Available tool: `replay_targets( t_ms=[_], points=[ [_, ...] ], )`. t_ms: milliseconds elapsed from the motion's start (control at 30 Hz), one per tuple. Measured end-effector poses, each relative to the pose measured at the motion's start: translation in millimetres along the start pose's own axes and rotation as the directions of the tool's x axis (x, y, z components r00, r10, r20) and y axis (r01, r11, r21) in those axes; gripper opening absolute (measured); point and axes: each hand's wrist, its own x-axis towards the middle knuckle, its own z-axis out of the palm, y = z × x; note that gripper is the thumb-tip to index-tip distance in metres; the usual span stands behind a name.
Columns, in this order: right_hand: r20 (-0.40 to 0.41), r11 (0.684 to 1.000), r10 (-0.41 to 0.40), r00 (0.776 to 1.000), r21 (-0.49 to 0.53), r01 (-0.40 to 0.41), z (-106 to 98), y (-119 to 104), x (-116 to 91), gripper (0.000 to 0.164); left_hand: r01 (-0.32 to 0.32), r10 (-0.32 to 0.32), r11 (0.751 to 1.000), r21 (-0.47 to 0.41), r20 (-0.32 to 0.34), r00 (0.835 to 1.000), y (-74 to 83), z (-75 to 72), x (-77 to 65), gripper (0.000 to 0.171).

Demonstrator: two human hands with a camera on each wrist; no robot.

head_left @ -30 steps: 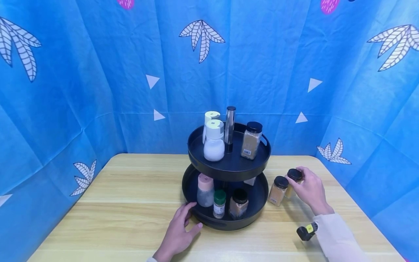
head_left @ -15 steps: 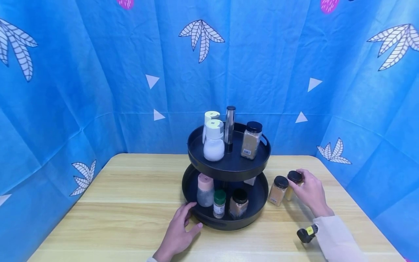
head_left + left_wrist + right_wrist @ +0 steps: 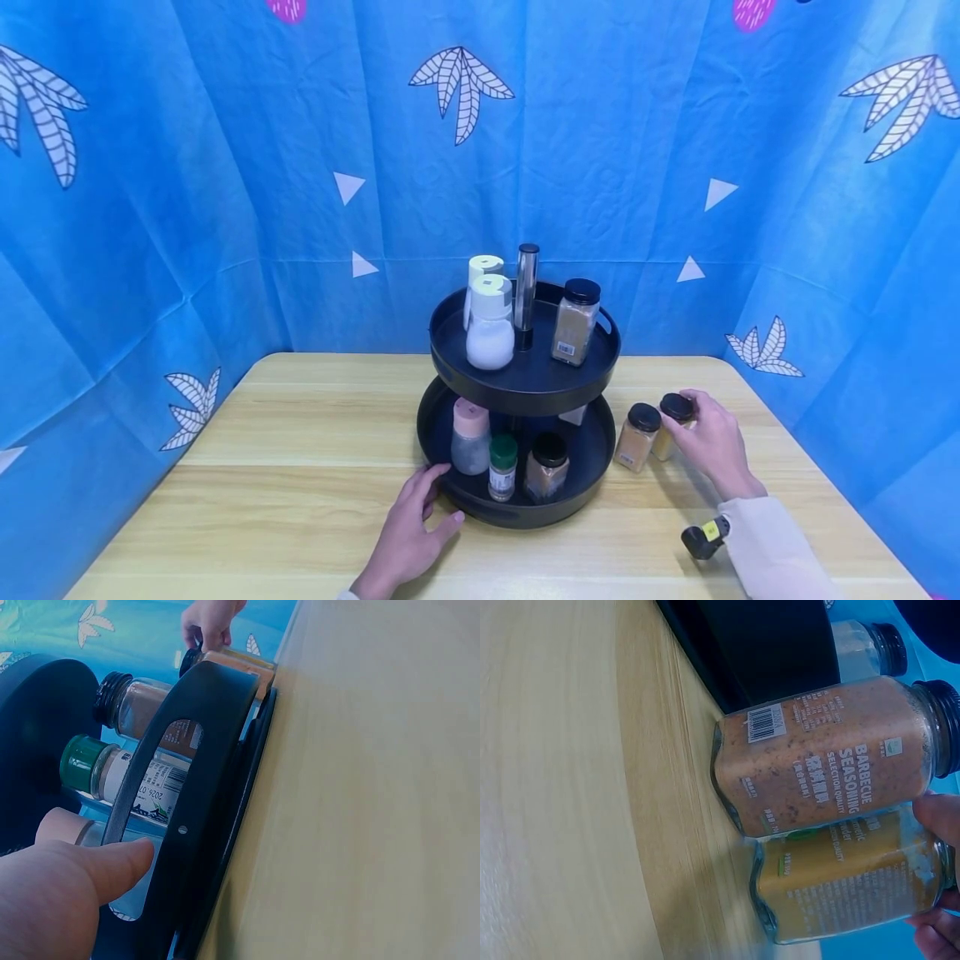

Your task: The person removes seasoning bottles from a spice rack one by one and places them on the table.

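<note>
On the right of the head view, my right hand (image 3: 716, 442) grips a jar of yellow powder (image 3: 666, 440) near its black lid. In the right wrist view that jar stands against a barbecue seasoning jar (image 3: 825, 757). My left hand (image 3: 408, 529) rests at the left front rim of the lower tray (image 3: 517, 517), its thumb spread away from the fingers. A pink-capped bottle (image 3: 470, 446), a green-capped shaker (image 3: 502, 471) and a black-lidded jar (image 3: 547, 471) stand on this tray, near the left hand.
The upper tray (image 3: 517, 396) carries two white-capped bottles, one being the front bottle (image 3: 491, 333), and a tall jar of brown powder (image 3: 575, 325). A metal post (image 3: 527, 292) rises from its middle. Wooden tabletop (image 3: 300, 433) lies around; a blue curtain (image 3: 600, 167) hangs behind.
My right hand has moved slightly down with the yellow-powder jar, beside the barbecue seasoning jar. The left hand has stayed at the tray rim.
</note>
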Motion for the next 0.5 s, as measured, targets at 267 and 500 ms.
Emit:
replay_targets(
  t_ms=[267,500],
  points=[
    [0.009,1.000,0.013,1.000,-0.004,-0.013,-0.3,1.0,-0.7,0.052,0.000,0.000,1.000,0.003,0.002,1.000,-0.2,0.2,-0.6,0.063],
    [0.036,1.000,0.018,0.999,-0.003,-0.018,-0.6,0.4,0.6,0.052,0.003,-0.003,1.000,0.001,-0.004,1.000,-0.7,0.6,0.6,0.063]
  ],
)
